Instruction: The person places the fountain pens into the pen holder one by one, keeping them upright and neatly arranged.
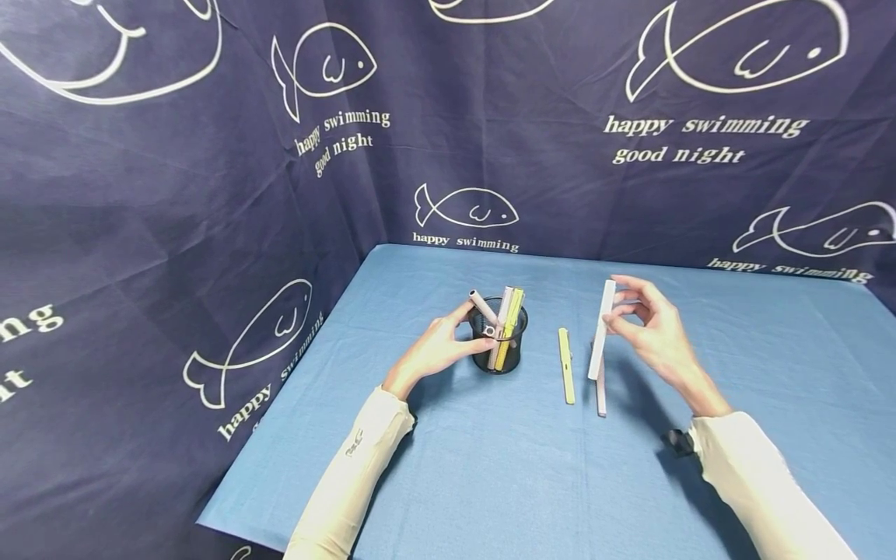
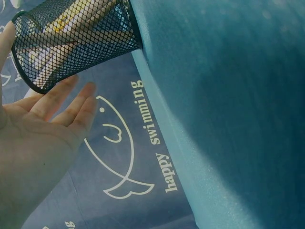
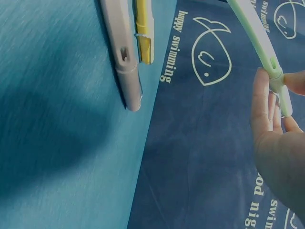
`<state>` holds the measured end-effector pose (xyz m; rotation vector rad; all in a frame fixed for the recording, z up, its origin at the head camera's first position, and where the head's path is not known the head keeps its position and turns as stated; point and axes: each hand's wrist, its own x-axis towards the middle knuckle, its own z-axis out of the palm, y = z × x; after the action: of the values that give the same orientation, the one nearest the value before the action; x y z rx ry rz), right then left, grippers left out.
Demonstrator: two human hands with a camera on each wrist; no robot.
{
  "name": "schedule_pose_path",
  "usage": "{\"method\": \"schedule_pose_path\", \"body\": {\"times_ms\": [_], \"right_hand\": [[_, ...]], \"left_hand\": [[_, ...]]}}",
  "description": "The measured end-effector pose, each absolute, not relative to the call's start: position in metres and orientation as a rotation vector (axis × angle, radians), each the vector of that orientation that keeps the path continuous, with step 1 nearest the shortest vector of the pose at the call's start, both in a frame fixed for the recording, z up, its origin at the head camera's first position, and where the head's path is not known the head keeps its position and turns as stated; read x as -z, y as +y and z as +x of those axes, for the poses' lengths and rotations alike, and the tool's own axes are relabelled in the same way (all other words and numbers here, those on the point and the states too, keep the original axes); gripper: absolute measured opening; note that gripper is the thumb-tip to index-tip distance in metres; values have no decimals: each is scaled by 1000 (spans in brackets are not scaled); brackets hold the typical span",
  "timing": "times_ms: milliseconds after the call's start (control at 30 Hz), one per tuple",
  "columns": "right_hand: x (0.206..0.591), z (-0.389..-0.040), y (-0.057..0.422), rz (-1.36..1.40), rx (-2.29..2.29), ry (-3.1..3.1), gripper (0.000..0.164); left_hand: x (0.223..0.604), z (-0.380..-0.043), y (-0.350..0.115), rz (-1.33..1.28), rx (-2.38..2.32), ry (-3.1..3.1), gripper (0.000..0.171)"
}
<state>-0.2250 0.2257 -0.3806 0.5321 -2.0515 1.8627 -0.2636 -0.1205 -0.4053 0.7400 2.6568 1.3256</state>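
A black mesh pen holder [image 1: 514,360] stands upright on the table with several pens in it, among them a yellow pen [image 1: 512,319] and a pale pink pen [image 1: 483,306] leaning left. My left hand [image 1: 435,346] grips its rim, thumb at the near side and fingers at the far left. Above the table, my right hand [image 1: 656,330] pinches a pale green pen [image 3: 257,36] between thumb and fingers near its clip end. Beneath that pen, a pinkish pen [image 1: 601,395] lies on the cloth, partly hidden. Left of it lies another yellow pen [image 1: 566,367].
Blue cloth [image 1: 483,474] covers the table. Dark curtains [image 1: 546,179] with white fish drawings hang at the back and left side. A small black object [image 1: 677,443] sits at the right wrist.
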Motion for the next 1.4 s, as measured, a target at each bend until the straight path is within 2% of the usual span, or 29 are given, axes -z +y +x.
{"method": "schedule_pose_path", "body": {"times_ms": [267, 767, 1400], "right_hand": [[378, -226, 217, 535, -1841, -2061, 60], [375, -227, 208, 519, -1718, -2104, 59], [374, -231, 199, 537, -1777, -2044, 60]], "left_hand": [[405, -263, -120, 720, -1308, 2673, 91], [407, -265, -121, 738, -1318, 2676, 88], [406, -265, -120, 726, -1313, 2680, 89]]}}
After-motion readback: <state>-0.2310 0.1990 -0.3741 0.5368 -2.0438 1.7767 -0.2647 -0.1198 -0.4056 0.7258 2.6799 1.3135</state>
